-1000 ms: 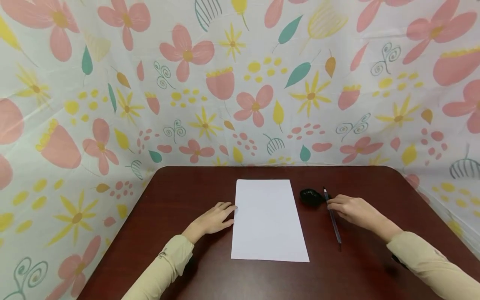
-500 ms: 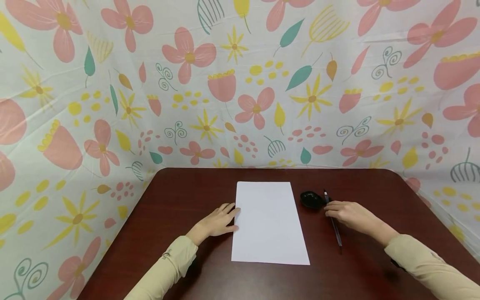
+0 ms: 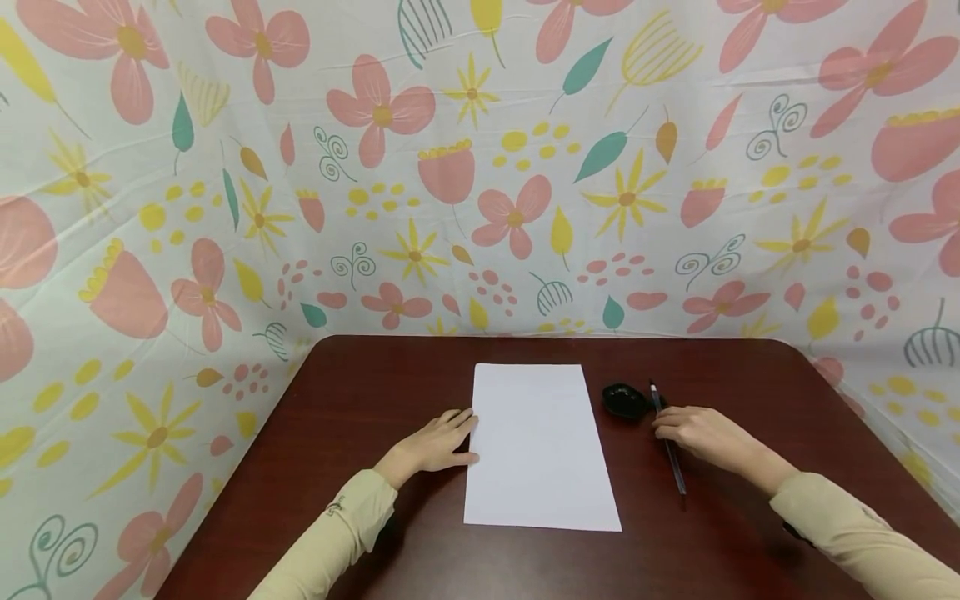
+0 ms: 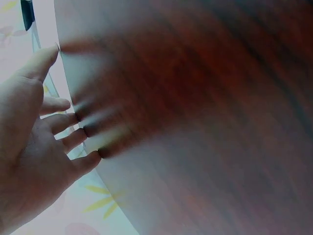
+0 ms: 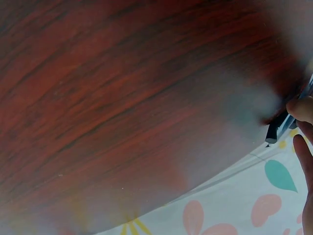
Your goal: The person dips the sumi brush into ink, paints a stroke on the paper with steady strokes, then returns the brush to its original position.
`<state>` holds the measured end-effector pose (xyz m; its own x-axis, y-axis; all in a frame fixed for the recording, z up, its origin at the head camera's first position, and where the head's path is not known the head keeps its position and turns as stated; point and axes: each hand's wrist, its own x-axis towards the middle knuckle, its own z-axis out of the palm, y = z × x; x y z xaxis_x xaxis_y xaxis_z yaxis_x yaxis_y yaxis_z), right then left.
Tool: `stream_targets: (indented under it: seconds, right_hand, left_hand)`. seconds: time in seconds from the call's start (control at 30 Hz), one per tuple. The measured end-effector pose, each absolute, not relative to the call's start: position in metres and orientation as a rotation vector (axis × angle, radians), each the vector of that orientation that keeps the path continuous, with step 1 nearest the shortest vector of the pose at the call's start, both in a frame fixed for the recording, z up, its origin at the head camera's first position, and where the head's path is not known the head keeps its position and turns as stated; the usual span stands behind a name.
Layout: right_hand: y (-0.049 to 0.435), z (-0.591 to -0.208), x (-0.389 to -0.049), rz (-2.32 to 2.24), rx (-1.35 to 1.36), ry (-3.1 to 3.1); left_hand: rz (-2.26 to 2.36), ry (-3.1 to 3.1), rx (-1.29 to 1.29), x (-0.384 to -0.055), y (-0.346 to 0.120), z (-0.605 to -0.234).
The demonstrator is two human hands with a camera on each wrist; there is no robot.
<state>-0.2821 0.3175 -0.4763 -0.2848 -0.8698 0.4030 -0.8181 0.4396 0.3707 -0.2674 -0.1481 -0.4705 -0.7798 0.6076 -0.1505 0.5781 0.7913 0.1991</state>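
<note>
A white sheet of paper (image 3: 540, 450) lies flat on the table. My left hand (image 3: 432, 444) rests at its left edge, fingers extended and fingertips touching the border. In the left wrist view the fingers of that hand (image 4: 39, 142) are spread. To the right of the sheet, my right hand (image 3: 697, 431) pinches a slim, dark brush (image 3: 675, 467) near its upper half. The brush slants, with its dark tip pointing away from me. A glossy black rounded object (image 3: 624, 401) sits just left of the brush. The right wrist view catches only part of my right hand (image 5: 304, 147).
The dark red wooden table (image 3: 390, 367) has rounded far corners. A white cloth (image 3: 480, 275) with pink, yellow and green flowers hangs behind it and along the left and right sides.
Over the last second my left fingers have slid slightly right onto the paper's edge. My right hand stays at the brush with barely any movement. The whole view has shifted a little.
</note>
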Motion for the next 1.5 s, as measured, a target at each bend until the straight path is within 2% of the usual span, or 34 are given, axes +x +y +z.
stream_targets:
  seconds: [1.5]
  right_hand:
    - [0.316, -0.458, -0.285, -0.03, 1.316, -2.02]
  left_hand:
    - [0.24, 2.756, 0.942, -0.268, -0.149, -0.472]
